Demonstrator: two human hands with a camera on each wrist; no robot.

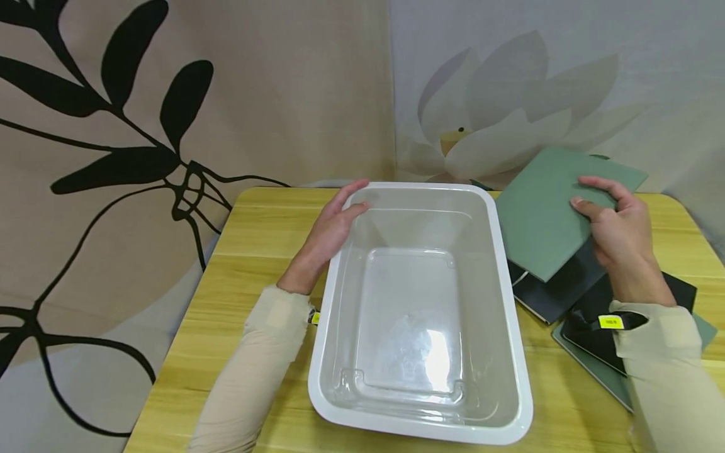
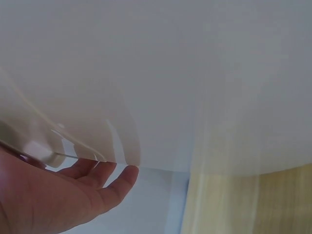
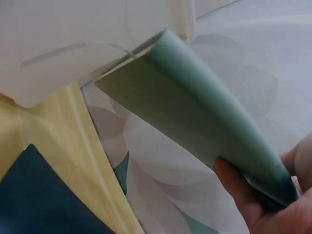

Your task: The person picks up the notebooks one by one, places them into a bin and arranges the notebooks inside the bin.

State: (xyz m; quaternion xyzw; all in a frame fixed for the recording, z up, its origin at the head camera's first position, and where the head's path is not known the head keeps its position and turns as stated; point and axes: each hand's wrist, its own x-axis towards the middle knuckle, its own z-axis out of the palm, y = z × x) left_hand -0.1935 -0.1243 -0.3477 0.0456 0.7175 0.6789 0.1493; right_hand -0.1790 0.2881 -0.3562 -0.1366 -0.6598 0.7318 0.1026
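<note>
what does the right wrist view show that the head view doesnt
Only the right wrist view: the rounded spine of the green notebook and the outer wall of the white tub.
Only the head view: the left hand on the tub's rim, the tub's inside, both sleeves.
Both: the right hand holding the green notebook, a dark notebook, the wooden table.

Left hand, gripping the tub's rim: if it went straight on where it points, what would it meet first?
Beyond the tub's rim, the left hand probably meets the backdrop; depth is unclear.

One tub (image 1: 404, 302), notebooks (image 1: 549, 217) — seemingly four
</note>
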